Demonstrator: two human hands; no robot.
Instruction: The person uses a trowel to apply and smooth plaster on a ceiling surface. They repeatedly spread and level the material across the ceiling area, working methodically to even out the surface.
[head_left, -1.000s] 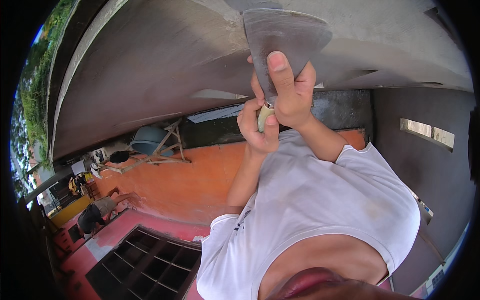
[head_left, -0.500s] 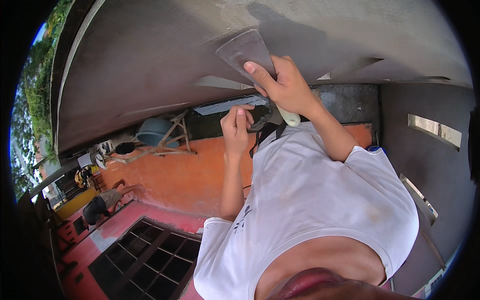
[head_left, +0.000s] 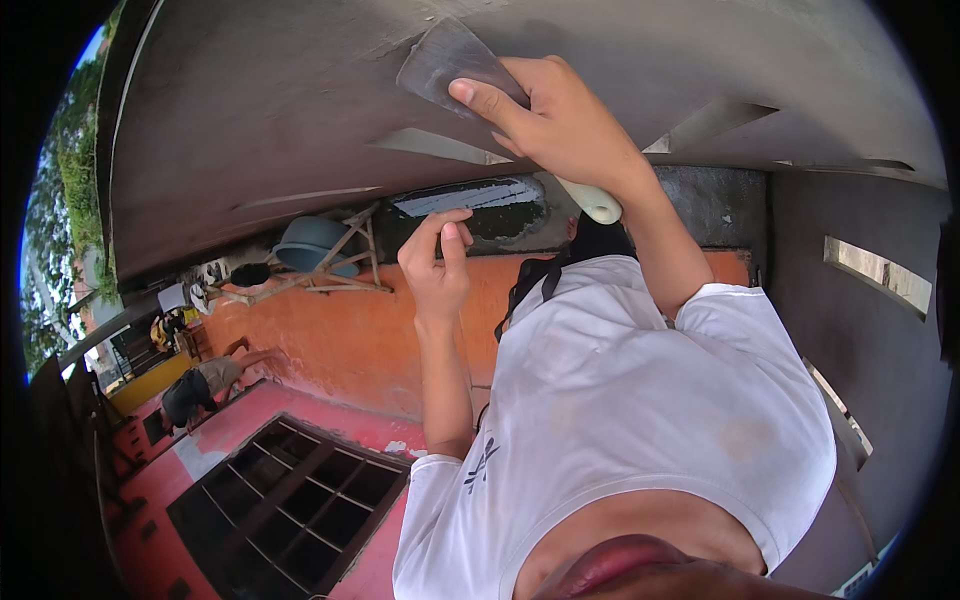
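Note:
My right hand (head_left: 565,120) grips a putty knife with a wide, dull grey blade (head_left: 462,68) and a pale green handle (head_left: 592,203). The thumb lies along the face of the blade, while the handle's end sticks out below the wrist. Close in front is a grey plastered wall (head_left: 270,100); whether the blade's edge touches it I cannot tell. Lower and to the left, my left hand (head_left: 437,262) hovers with its fingers loosely curled in and the thumb against them. Nothing shows in it, and it touches nothing.
Slot openings (head_left: 440,146) pierce the grey wall, and more cut the right-hand wall (head_left: 870,350). A blue-grey basin (head_left: 318,245) rests by a wooden stand (head_left: 345,265). Behind are an orange floor (head_left: 330,320), a dark gridded window (head_left: 285,505) and another person (head_left: 195,390) bending over at left.
My right hand has moved up and slightly left with the putty knife. My left hand has shifted left and a little lower, its fingers still curled.

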